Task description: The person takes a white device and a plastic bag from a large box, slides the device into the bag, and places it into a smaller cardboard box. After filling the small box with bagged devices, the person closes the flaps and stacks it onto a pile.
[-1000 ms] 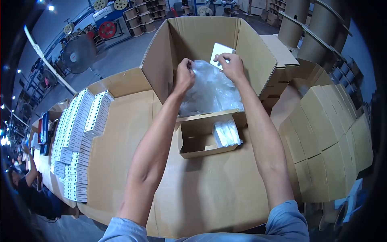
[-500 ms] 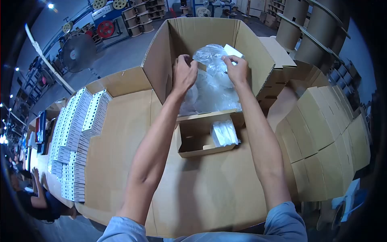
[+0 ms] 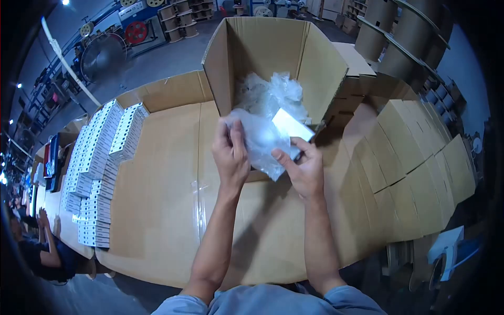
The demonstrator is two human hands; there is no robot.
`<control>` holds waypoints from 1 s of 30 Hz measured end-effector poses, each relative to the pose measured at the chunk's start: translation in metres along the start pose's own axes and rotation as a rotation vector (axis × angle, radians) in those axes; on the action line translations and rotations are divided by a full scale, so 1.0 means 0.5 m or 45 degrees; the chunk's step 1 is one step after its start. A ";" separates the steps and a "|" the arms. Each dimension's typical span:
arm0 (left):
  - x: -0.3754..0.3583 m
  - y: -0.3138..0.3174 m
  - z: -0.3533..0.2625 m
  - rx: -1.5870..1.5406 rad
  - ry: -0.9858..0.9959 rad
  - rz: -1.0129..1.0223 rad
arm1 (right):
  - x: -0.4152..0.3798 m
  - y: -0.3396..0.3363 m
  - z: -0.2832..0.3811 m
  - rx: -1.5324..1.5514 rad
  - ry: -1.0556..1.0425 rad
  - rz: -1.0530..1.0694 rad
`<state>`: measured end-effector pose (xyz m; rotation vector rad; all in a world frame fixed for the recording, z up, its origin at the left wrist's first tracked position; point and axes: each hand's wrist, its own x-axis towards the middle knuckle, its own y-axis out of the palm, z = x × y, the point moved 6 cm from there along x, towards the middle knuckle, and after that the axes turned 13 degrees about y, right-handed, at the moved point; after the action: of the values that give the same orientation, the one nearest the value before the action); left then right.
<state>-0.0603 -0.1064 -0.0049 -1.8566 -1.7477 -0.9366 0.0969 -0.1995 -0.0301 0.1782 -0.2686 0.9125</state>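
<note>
My left hand (image 3: 231,157) pinches the left edge of a clear plastic bag (image 3: 254,137), thumb on top. The bag hangs between my hands in front of the big carton. My right hand (image 3: 305,169) is closed on a white box (image 3: 292,126), its fingers at the box's near end, thumb toward the bag. The bag overlaps the box's left side. More crumpled clear plastic bags (image 3: 273,97) fill the tall open carton (image 3: 268,44) behind. Below my hands, a small open brown box is mostly hidden by them and the bag.
Stacks of small white boxes (image 3: 94,157) stand on the left of the cardboard-covered table (image 3: 163,199). Folded brown cartons (image 3: 415,173) lie in rows on the right. At the far left, another person's hands (image 3: 44,218) show. Large spools (image 3: 409,42) stand behind right.
Both hands have come out of the tall carton toward me, bringing a clear plastic bag and the white box. The small brown box is now mostly covered from view.
</note>
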 end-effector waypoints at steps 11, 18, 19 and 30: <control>-0.208 -0.145 -0.015 0.278 -0.160 0.100 | -0.219 0.030 -0.061 0.228 0.464 0.083; -0.202 -0.223 0.023 0.260 -0.334 -0.032 | -0.314 0.018 -0.126 -0.195 0.476 0.174; -0.204 -0.234 0.044 0.186 -0.383 -0.057 | -0.316 0.018 -0.116 -0.146 0.467 0.151; -0.169 -0.167 -0.120 0.914 0.583 0.728 | -0.315 0.007 -0.102 -0.374 0.387 -0.013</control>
<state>-0.1520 -0.1975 -0.0362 -1.3847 -0.9906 -0.3792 0.0102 -0.3026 -0.1265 -0.2290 -0.1162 0.8661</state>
